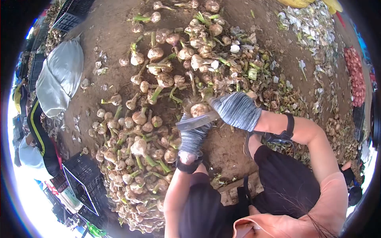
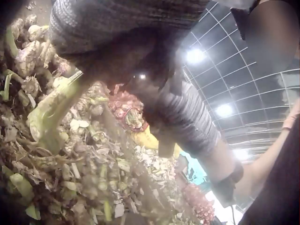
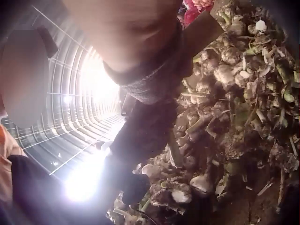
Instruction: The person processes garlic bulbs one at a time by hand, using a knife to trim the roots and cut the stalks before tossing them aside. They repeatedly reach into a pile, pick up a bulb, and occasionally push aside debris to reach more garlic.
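Observation:
In the head view my left hand [image 1: 193, 139], in a grey knit glove, holds a dirt-covered garlic bulb [image 1: 199, 110] over the ground. My right hand [image 1: 240, 111], gloved the same way, grips a knife [image 1: 197, 121] whose broad blade points left, overlapping the left fingers just below the bulb. The wooden handle [image 3: 205, 38] sticks out past the right glove in the right wrist view. A thick green stem [image 2: 52, 112] juts out below the left glove in the left wrist view. Much of the left fingers' grip is hidden behind the blade.
A large heap of stemmed garlic [image 1: 135, 170] lies left of my legs, with more bulbs [image 1: 162, 59] spread ahead. Cut stems and peelings [image 1: 254, 75] cover the ground to the right. Black crates [image 1: 81, 178], a pale sack [image 1: 61, 75] and a red net bag [image 1: 354, 75] stand around.

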Tool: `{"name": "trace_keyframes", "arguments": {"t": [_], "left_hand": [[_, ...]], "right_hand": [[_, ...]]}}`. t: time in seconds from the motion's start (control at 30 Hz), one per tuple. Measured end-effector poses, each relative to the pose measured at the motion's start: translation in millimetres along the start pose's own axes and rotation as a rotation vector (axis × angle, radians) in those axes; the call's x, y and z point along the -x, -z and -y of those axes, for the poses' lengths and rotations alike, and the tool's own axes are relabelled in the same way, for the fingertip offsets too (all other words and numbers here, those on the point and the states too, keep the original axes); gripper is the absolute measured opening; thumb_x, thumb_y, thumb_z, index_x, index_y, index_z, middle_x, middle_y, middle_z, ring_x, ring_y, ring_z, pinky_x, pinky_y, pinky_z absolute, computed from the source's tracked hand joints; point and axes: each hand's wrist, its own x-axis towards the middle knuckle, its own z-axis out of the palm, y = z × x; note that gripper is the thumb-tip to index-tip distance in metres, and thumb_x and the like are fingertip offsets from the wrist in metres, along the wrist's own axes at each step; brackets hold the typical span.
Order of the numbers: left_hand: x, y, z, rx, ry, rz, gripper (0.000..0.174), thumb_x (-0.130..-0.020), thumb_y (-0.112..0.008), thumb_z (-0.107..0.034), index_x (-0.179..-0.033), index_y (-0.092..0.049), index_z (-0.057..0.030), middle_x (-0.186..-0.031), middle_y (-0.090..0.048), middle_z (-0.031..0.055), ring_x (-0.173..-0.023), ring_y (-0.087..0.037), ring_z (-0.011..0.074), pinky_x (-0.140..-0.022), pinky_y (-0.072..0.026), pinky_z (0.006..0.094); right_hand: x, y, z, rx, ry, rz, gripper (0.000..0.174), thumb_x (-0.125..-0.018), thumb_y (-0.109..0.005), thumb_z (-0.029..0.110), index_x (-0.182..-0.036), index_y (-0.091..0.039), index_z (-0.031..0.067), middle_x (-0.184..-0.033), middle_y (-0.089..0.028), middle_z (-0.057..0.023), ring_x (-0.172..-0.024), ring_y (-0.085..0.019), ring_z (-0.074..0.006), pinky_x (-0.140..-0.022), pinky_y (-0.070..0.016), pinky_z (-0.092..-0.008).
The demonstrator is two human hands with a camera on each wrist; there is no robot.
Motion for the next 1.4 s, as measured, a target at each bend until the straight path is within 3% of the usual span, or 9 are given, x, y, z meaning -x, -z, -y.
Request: {"name": "trace_keyframes", "arguments": {"t": [0.23,0.4,0.6,0.73,0.93,1.03,1.1,1.2,1.4], "left_hand": [[-13,28,20,2.599,0.804,0.029,0.017,-0.093,-0.043,-0.013,-0.104,-0.053,-0.0046,-0.096,-0.060,0.0088,-0.089,-0.059,0.0230,-0.079,-0.0494,0.0362],[-12,35,29,3.051,1.107,-0.112,0.035,-0.079,-0.065,-0.003,-0.111,-0.049,-0.0025,-0.100,-0.058,0.0112,-0.096,-0.056,0.0190,-0.087,-0.0481,0.0329],[-12,38,24,2.631,0.715,0.138,0.029,-0.068,-0.079,-0.009,-0.088,-0.058,-0.0039,-0.085,-0.058,0.0006,-0.077,-0.056,0.0096,-0.064,-0.0475,0.0282],[-25,46,48,2.190,0.372,-0.292,0.023,-0.064,-0.076,-0.005,-0.069,-0.054,-0.0044,-0.071,-0.057,0.0089,-0.061,-0.056,0.0184,-0.057,-0.0457,0.0311],[10,45,81,2.274,0.720,-0.361,0.020,-0.065,-0.073,0.001,-0.076,-0.058,-0.0030,-0.087,-0.063,0.0085,-0.073,-0.060,0.0163,-0.068,-0.0483,0.0244],[65,49,96,1.904,0.989,-0.323,0.016,-0.068,-0.075,0.000,-0.074,-0.060,-0.0014,-0.092,-0.062,0.0089,-0.078,-0.059,0.0149,-0.065,-0.0483,0.0240],[120,53,121,1.738,1.141,0.432,0.016,-0.071,-0.073,-0.001,-0.079,-0.059,-0.0022,-0.085,-0.059,0.0059,-0.076,-0.056,0.0133,-0.067,-0.0468,0.0245],[191,81,155,1.348,1.134,0.970,0.051,-0.075,-0.073,-0.026,-0.118,-0.055,-0.0060,-0.111,-0.060,0.0171,-0.091,-0.061,0.0225,-0.079,-0.0486,0.0357],[205,79,140,1.641,1.685,0.639,0.067,-0.076,-0.067,-0.002,-0.136,-0.038,-0.0103,-0.135,-0.044,0.0166,-0.099,-0.061,0.0234,-0.072,-0.0538,0.0297]], "right_hand": [[25,-33,-34,-0.365,-0.228,0.146,0.021,-0.091,-0.046,0.015,-0.100,-0.054,-0.0021,-0.060,-0.056,-0.0088,-0.051,-0.057,-0.0197,-0.046,-0.0485,-0.0316],[77,-38,-79,-0.241,-0.661,0.322,0.021,-0.088,-0.052,0.018,-0.104,-0.058,0.0050,-0.071,-0.063,-0.0124,-0.059,-0.060,-0.0218,-0.053,-0.0492,-0.0347],[39,-46,-53,-0.748,-0.623,0.415,0.033,-0.085,-0.055,0.039,-0.103,-0.064,0.0125,-0.066,-0.062,-0.0037,-0.054,-0.056,-0.0152,-0.055,-0.0477,-0.0304],[9,-29,-46,-0.532,-0.479,0.467,0.034,-0.086,-0.053,0.036,-0.102,-0.065,0.0094,-0.071,-0.063,-0.0112,-0.060,-0.059,-0.0209,-0.064,-0.0498,-0.0386],[73,-59,-87,-0.420,-0.749,0.828,0.034,-0.092,-0.043,0.033,-0.109,-0.055,0.0055,-0.073,-0.060,-0.0141,-0.064,-0.060,-0.0273,-0.066,-0.0497,-0.0396],[28,-35,-83,-0.395,-0.552,0.307,0.030,-0.091,-0.047,0.032,-0.101,-0.055,0.0041,-0.073,-0.060,-0.0147,-0.065,-0.061,-0.0282,-0.066,-0.0500,-0.0403],[-10,-49,-86,-0.384,-0.520,-0.044,0.030,-0.091,-0.049,0.030,-0.103,-0.055,0.0041,-0.072,-0.061,-0.0148,-0.066,-0.061,-0.0297,-0.065,-0.0505,-0.0404],[-71,-47,-78,-0.251,-0.719,0.138,0.030,-0.084,-0.057,0.020,-0.108,-0.052,0.0022,-0.076,-0.062,-0.0208,-0.076,-0.063,-0.0337,-0.069,-0.0505,-0.0421],[-88,-92,-99,-0.202,-0.707,0.027,0.023,-0.089,-0.043,0.007,-0.109,-0.052,-0.0017,-0.092,-0.061,-0.0196,-0.073,-0.060,-0.0291,-0.073,-0.0521,-0.0369]]}}
